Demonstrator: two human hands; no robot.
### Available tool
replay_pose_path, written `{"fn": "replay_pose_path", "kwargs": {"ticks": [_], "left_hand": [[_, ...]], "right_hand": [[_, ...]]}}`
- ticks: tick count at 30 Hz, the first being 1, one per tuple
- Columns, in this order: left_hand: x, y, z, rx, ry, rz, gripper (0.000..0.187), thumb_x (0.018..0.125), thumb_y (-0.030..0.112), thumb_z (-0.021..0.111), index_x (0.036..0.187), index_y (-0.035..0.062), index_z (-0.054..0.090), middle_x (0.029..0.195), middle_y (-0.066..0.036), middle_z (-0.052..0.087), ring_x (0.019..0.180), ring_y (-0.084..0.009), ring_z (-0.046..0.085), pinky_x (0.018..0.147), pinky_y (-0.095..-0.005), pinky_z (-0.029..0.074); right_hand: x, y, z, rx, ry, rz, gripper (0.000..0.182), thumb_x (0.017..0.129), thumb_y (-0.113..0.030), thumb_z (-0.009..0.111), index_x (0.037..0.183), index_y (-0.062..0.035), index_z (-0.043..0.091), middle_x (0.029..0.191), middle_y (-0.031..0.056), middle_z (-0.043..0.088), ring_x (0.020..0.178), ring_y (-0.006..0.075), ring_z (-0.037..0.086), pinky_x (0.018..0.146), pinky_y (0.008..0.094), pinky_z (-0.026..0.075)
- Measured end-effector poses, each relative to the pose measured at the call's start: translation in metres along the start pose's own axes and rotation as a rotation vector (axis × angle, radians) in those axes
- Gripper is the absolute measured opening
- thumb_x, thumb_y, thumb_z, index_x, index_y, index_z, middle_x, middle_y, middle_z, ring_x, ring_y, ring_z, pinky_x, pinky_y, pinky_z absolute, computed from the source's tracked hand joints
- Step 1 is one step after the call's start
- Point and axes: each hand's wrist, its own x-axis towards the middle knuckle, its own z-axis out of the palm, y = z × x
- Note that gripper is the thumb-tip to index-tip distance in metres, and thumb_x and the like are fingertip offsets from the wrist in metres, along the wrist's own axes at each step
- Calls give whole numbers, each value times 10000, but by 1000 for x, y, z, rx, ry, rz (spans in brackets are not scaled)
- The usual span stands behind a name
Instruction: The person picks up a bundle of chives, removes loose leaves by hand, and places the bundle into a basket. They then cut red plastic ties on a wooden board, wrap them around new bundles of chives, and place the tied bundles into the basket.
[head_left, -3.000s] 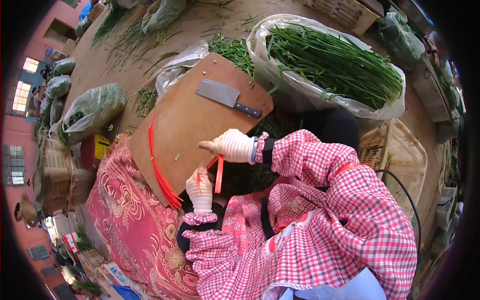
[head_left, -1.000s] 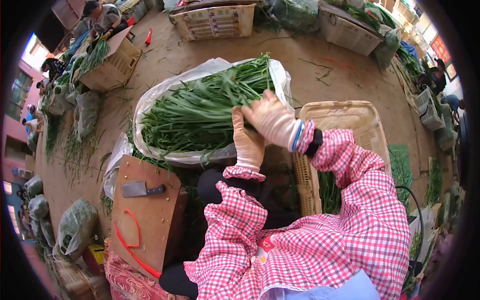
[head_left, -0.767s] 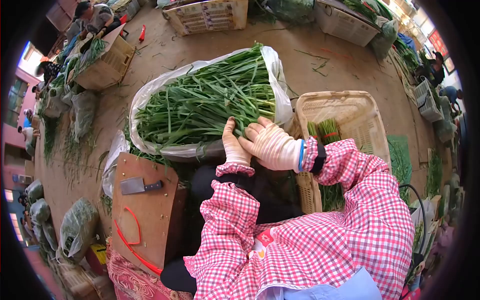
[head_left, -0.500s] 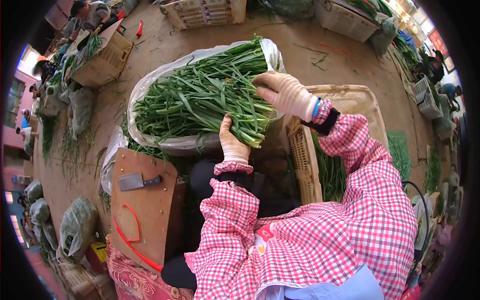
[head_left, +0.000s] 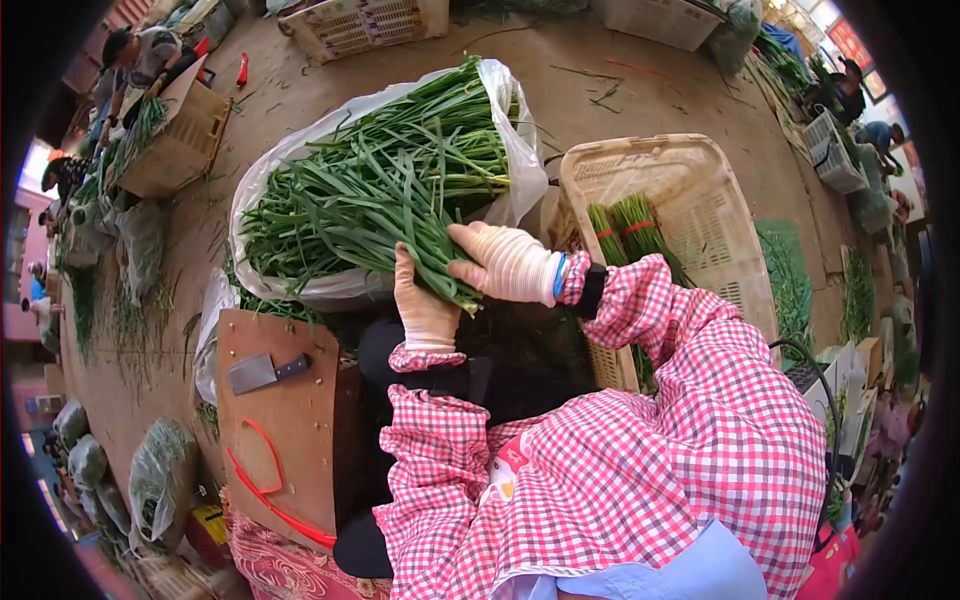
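Note:
My gloved left hand (head_left: 425,308) is closed round the stem end of a bunch of garlic chives (head_left: 415,235), thumb up along its side. From the right, my gloved right hand (head_left: 512,262) grips the same stems, its fingers on top. The bunch's long leaves still lie over the heap of chives (head_left: 330,190) in a large bag with a white plastic rim (head_left: 262,165). Beside my right forearm stands a cream plastic crate (head_left: 640,150), where tied chive bundles (head_left: 635,215) with red bands lie. The undersides of both hands are hidden.
A brown board (head_left: 285,415) at my left bears a cleaver (head_left: 265,372) and loose red bands (head_left: 270,470). Other people (head_left: 150,60) sit among crates and greens at far left and far right. Another crate (head_left: 365,25) stands ahead; bagged greens (head_left: 160,475) stand lower left.
Both hands have moved toward me and left with the bunch, drawing its stem ends together. My right hand has come down onto the stems. The view has shifted right, showing more of the crate.

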Motion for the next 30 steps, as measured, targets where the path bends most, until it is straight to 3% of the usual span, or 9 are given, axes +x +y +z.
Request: {"fn": "replay_pose_path", "kwargs": {"ticks": [8,11,14,17,18,20,23,26,30], "left_hand": [[-11,2,4,117,146,39,287,895,247,551,1084,32,574,1073,-95,621,987,-235,579,913,-385,447],[-9,2,-12,87,227,-9,201,882,196,534,994,43,599,978,-90,641,889,-242,609,832,-381,491],[-17,9,-6,63,167,-25,231,877,205,538,1013,27,595,945,-105,641,843,-260,619,840,-411,497],[-19,11,-12,5,61,-38,280,875,230,543,1035,5,590,908,-119,632,798,-261,623,868,-452,488],[-20,11,-13,-55,15,-50,298,873,248,544,1036,2,591,884,-117,626,775,-254,623,869,-469,483],[-29,18,-11,-75,52,-46,353,874,260,547,1101,-10,565,868,-112,614,762,-249,620,882,-483,473],[-58,40,-4,-129,-104,-59,483,884,276,536,1251,-28,457,933,-123,605,804,-272,622,907,-486,468],[-107,66,20,-57,-133,28,540,893,292,545,1319,-4,397,823,-22,524,700,-144,495,838,-361,421],[-157,99,31,112,-285,183,640,905,333,548,1406,39,281,771,12,383,665,-107,380,820,-340,391]], "right_hand": [[-5,-25,3,-199,-6,-125,417,883,-353,515,1031,35,485,858,204,605,743,370,622,611,439,506],[-5,-30,-6,-382,-238,-154,471,868,-402,524,1074,21,522,620,161,594,608,354,610,550,435,480],[8,-40,-49,-419,-413,-275,427,853,-408,537,1060,-35,566,605,157,588,626,354,611,573,441,482],[36,-11,-57,-325,31,-246,363,800,-354,612,1054,-95,596,936,150,639,831,332,619,698,413,498],[45,-21,-72,-380,-65,-136,454,785,-335,636,1164,-101,550,1157,149,576,1039,318,564,846,402,465],[72,23,-46,-528,120,-301,606,770,-347,654,1295,-122,450,1298,141,483,1216,321,442,1001,434,355],[91,58,-13,-653,74,-283,714,759,-378,668,1373,-167,373,1417,135,352,1340,329,275,1076,529,213],[94,65,-1,-657,146,-272,710,752,-313,679,1374,-174,366,1410,130,356,1342,324,273,1091,523,188],[94,72,7,-653,188,-288,729,738,-281,688,1377,-179,352,1405,126,356,1339,324,273,1100,533,162]]}}
